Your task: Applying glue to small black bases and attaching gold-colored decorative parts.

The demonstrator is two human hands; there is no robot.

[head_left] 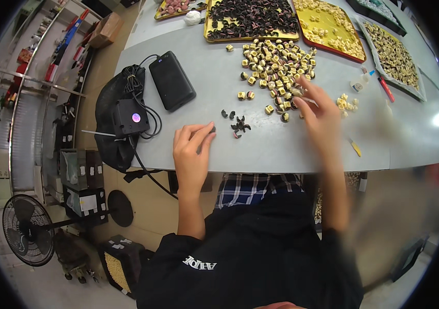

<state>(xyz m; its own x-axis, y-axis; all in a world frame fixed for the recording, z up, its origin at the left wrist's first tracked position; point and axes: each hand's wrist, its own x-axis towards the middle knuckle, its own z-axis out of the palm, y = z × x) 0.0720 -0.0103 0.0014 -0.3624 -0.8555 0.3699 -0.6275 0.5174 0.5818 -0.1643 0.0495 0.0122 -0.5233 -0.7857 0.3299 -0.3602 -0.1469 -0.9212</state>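
Note:
My left hand [190,150] rests at the table's near edge with its thumb and fingers pinched on a small black curved piece [213,129]. My right hand [318,106] is over the right side of a pile of small cream-and-black block-like pieces [277,63]. Its thumb and forefinger are apart, and a blurred olive-yellow piece [296,91] shows by the gap between them. Right of my left hand lies a small cluster of black curved pieces [240,125], one with a pink side. Several cream pieces [347,103] sit right of my right hand.
Along the back stand a yellow tray [253,38] of dark curved pieces, a red-rimmed tray [332,50] of cream pieces and a pale tray [419,92]. A black power bank [173,81] and cabled black box [131,117] lie left. A small bottle [357,83], red marker [385,89] and yellow-handled tool [355,148] lie right.

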